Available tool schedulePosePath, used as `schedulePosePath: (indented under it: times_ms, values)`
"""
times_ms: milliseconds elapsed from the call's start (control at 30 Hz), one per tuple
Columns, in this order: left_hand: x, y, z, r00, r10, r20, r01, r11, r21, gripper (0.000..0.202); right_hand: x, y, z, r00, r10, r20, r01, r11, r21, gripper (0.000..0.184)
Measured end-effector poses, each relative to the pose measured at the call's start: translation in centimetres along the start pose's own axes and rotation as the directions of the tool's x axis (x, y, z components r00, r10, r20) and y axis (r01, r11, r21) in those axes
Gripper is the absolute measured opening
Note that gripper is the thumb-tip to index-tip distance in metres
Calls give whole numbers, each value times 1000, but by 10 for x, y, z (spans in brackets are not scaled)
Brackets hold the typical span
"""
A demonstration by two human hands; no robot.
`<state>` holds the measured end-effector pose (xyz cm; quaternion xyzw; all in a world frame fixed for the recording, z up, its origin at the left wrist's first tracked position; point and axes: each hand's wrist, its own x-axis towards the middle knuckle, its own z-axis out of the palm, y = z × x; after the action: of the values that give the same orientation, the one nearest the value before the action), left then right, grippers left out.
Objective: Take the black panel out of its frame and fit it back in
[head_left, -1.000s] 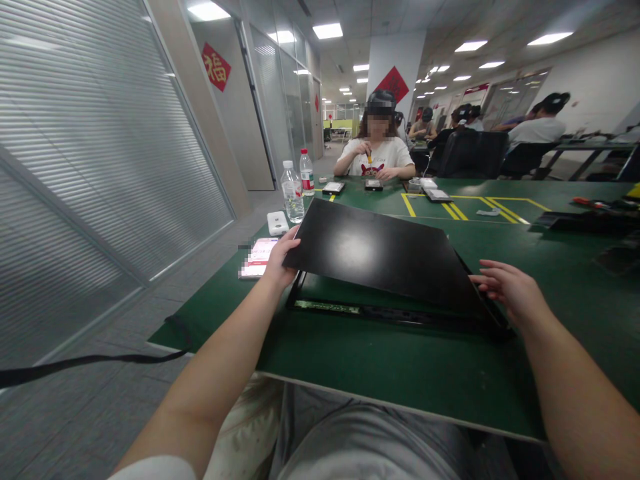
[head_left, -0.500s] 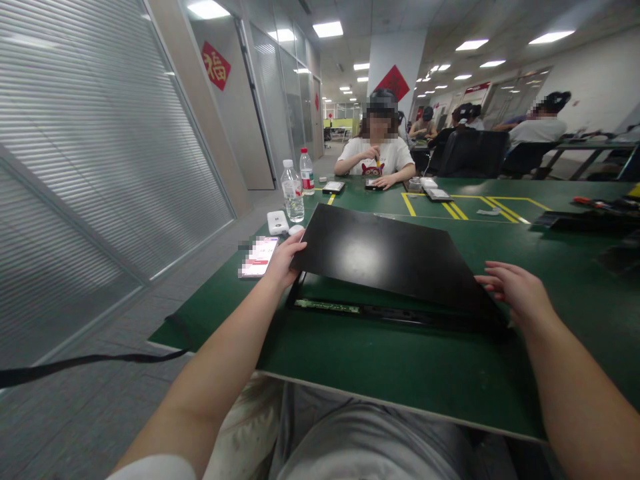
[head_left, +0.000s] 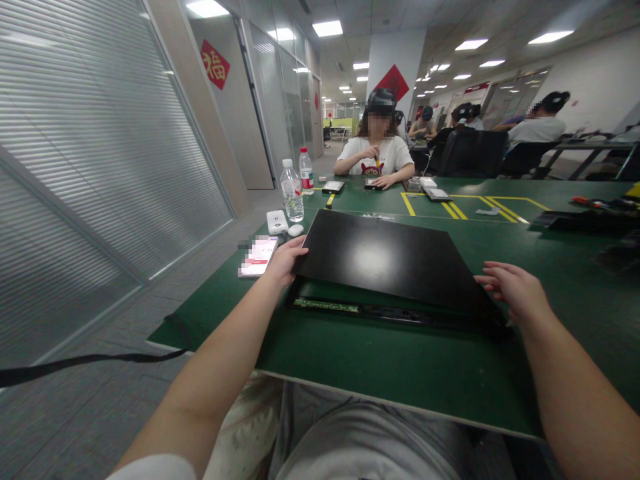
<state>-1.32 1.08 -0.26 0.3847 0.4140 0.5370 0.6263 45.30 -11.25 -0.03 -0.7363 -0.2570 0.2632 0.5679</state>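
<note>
Slightly lower now, the display panel (head_left: 380,257), likely stiff but fragile, suits edge holds between left fingers (head_left: 300,252), pinching it, and right fingers (head_left: 496,266), loosely curled, contact unclear.

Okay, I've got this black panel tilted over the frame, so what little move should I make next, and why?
I'd probably ease the left edge of the black panel down toward the black frame: your left hand holds that side raised, a gap shows beneath it, and the right side sits lower, beside your right hand.
</note>
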Motion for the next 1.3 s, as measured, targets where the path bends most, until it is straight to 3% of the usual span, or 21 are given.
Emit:
schedulePosePath:
  times_ms: [467,800,1300]
  values:
    - [3,-3,-3,994,57,-96,-51,996,69,42,-4,-1,1,1000,-22,-7,22,999,-31,29]
    - [1,-8,0,991,106,-76,-99,990,97,39,-5,-6,0,999,-29,-22,27,997,-79,26]
    - [-2,-10,3,992,82,-92,-71,990,120,42,-5,0,0,996,-66,-56,58,990,-130,27]
